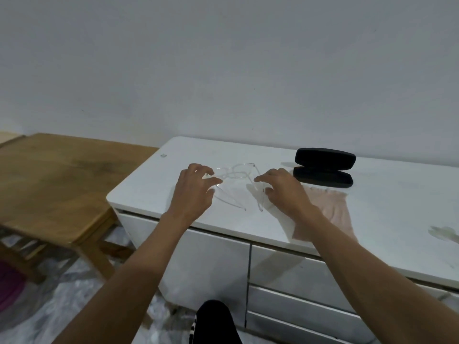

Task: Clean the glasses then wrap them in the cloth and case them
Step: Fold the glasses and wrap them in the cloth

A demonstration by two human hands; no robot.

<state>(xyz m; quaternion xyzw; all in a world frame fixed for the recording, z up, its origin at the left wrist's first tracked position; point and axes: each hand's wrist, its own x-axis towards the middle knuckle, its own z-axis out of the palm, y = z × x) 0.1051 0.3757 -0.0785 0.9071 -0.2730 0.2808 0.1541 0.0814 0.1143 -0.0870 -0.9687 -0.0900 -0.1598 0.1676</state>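
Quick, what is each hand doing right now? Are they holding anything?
Left hand: fingers curled at the left side of the clear glasses; firm grip cannot be told.
Right hand: fingers curled at the right temple; grip cannot be told.

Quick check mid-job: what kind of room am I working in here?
Probably a room in a home, not a workshop: a glossy white drawer cabinet against a plain wall, a worn wooden side table beside it, and a marbled tile floor.

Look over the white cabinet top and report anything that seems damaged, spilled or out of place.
Nothing is clearly damaged. The pink cloth overhangs the front edge of the cabinet, so it might slip off. A grey smudge marks the top at far right. The black case lies open.
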